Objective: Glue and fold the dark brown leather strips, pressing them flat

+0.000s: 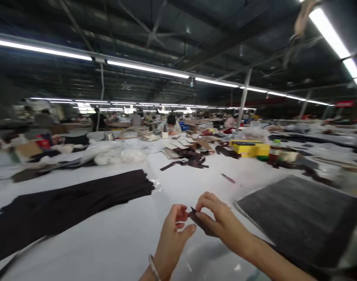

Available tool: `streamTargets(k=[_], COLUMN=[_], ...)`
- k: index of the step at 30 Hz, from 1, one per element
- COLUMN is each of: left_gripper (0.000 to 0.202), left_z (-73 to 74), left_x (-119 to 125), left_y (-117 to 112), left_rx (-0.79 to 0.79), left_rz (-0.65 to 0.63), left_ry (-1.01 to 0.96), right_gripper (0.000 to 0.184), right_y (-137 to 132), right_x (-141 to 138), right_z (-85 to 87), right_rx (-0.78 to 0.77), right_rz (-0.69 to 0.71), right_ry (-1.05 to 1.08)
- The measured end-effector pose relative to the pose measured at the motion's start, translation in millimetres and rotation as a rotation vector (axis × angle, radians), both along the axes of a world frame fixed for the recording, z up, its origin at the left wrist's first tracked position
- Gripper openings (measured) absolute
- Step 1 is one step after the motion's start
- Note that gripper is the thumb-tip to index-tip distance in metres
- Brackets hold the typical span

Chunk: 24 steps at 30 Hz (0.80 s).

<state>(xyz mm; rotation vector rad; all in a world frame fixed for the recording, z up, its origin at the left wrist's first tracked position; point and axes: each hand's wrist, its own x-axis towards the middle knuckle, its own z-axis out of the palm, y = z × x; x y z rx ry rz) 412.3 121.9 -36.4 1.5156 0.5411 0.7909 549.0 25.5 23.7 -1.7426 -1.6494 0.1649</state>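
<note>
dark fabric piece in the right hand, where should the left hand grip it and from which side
Probably by its free tip, coming from the left: that end of the dark fabric piece pokes out past the fingertips of the right hand, which covers much of the rest. The left hand faces it, thumb and fingers apart, so a pinch seems to suit.

Tubes (147,69) overhead glare white beneath a dim roof (207,39). The desk (93,242) is softly lit, with a faint grey shadow at bottom centre. Edges look smeared and stretched; the far background is blurred.
</note>
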Motion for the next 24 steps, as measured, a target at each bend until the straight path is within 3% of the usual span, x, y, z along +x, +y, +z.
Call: streamTargets(k=[5,10,11,14,16,20,24], left_gripper=[0.031,0.023,0.023,0.022,0.021,0.019,0.016], left_z=[-11.7,-21.5,-23.2,-26.1,-26.0,-25.0,-31.6], left_x=[-66,-119,-130,-163,-184,-224,-259], left_y=[23,35,36,39,38,36,35], left_rx=[-0.101,-0.166,-0.18,-0.225,-0.243,-0.261,-0.364], left_rz=[0.179,0.303,0.324,0.363,0.365,0.407,0.52], left_ry=[-0.097,-0.115,-0.109,-0.083,-0.071,-0.014,0.008], right_gripper=[0.012,0.01,0.016,0.061,0.07,0.036,0.014], right_y=[56,89,94,106,113,126,131], right_x=[-58,-107,-115,-135,-150,-182,-197], right_z=[-25.9,-50.2,-54.7,-65.2,-69.3,-76.7,-85.4], right_rx=[-0.054,-0.174,-0.199,-0.297,-0.391,-0.573,-0.747], right_rz=[0.228,0.381,0.401,0.455,0.521,0.681,0.648], right_ry=[0.06,0.267,0.322,0.426,0.473,0.625,0.554])
